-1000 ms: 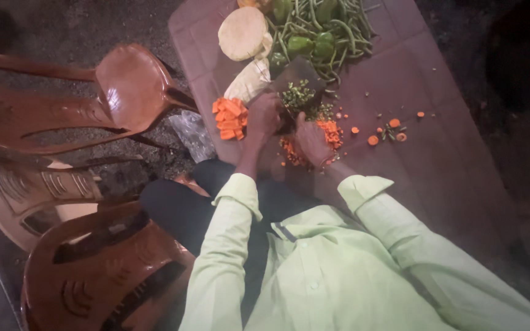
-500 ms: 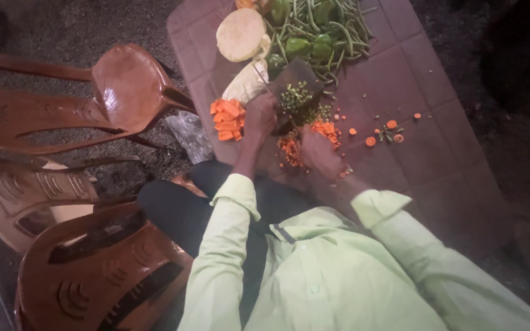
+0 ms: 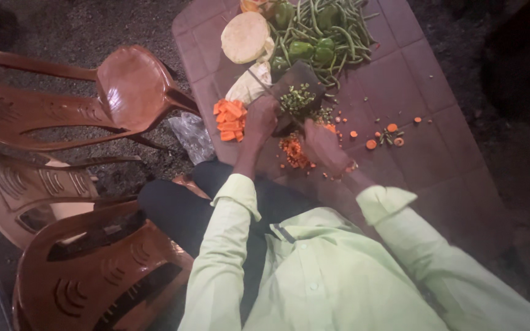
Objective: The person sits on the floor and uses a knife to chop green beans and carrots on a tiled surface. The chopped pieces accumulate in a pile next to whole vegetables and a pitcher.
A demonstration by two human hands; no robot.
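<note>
My left hand (image 3: pixel 261 119) is shut on a wide-bladed knife (image 3: pixel 299 97) whose flat carries chopped green bits. The blade sits tilted over a brown tiled table (image 3: pixel 427 159). My right hand (image 3: pixel 321 144) rests with curled fingers beside a pile of finely chopped carrot (image 3: pixel 292 151); I cannot see whether it holds anything. Orange carrot chunks (image 3: pixel 229 119) lie just left of my left hand. A pale cut vegetable piece (image 3: pixel 248 87) lies behind them.
A round cabbage half (image 3: pixel 245 37), green peppers (image 3: pixel 307 50) and a heap of green beans (image 3: pixel 338 27) fill the table's far end. Loose carrot slices (image 3: pixel 383 138) lie to the right. Brown plastic chairs (image 3: pixel 131 91) (image 3: pixel 93 270) and a clear plastic bag (image 3: pixel 191 136) stand left.
The knife with green bits has shifted slightly left and lifted off the carrot pile. My right hand has drawn back toward me a little.
</note>
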